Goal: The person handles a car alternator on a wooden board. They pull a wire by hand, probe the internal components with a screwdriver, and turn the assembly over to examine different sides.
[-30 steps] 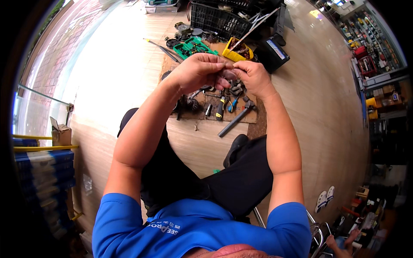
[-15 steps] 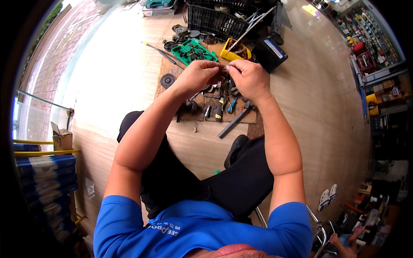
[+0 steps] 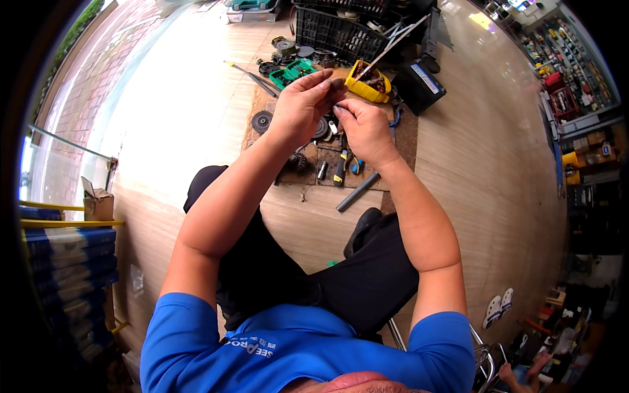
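Observation:
My left hand [image 3: 303, 108] is raised over a brown work board [image 3: 404, 147], its fingers stretched loosely toward the right and apart. Close beside it, my right hand [image 3: 367, 131] has thumb and forefinger pinched together; whatever lies between them is too small to make out. Under the hands are dark, greasy machine parts, partly hidden. A round dark disc [image 3: 261, 122] lies at the board's left. Nearer to me are a small metal socket [image 3: 322, 170], a tool with a yellow-and-black handle [image 3: 339, 168] and a grey bar-like handle [image 3: 358, 192].
Beyond the hands are an open green tool case [image 3: 280, 78], a yellow bin [image 3: 375, 93] of small brownish parts and a black box [image 3: 414, 92]. A black crate [image 3: 337, 36] stands farther back. Blue stacked boxes [image 3: 72, 262] are at left, white clogs [image 3: 493, 310] at right.
My left hand's fingers have opened out and moved up, away from the pinch. My right hand has dropped slightly, still pinched. The whole view has shifted a little.

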The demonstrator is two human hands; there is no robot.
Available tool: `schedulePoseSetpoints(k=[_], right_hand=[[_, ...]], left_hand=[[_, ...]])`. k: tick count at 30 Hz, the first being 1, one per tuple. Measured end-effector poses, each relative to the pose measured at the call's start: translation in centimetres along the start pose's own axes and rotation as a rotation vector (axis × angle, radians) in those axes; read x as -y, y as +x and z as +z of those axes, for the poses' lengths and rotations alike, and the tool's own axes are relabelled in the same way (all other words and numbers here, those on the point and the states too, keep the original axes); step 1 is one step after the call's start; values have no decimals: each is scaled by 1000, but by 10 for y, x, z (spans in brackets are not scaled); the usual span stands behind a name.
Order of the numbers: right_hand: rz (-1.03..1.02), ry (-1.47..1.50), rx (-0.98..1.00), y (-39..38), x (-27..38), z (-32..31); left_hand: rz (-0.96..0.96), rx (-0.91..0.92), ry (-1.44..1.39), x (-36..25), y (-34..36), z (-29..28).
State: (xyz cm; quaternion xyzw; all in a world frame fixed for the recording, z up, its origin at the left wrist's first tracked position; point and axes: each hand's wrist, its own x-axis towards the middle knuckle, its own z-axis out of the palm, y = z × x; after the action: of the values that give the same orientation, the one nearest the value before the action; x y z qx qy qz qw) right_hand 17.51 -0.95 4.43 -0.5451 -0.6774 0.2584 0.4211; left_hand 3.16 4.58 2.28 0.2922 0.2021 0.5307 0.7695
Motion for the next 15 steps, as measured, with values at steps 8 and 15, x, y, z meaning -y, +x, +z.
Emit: schedulePoseSetpoints(k=[8, 15], right_hand=[[-54, 109, -29, 4, -8, 10], [18, 41, 24, 4, -4, 4]], left_hand=[[31, -38, -112, 3, 4, -3], [58, -69, -115, -4, 5, -1]])
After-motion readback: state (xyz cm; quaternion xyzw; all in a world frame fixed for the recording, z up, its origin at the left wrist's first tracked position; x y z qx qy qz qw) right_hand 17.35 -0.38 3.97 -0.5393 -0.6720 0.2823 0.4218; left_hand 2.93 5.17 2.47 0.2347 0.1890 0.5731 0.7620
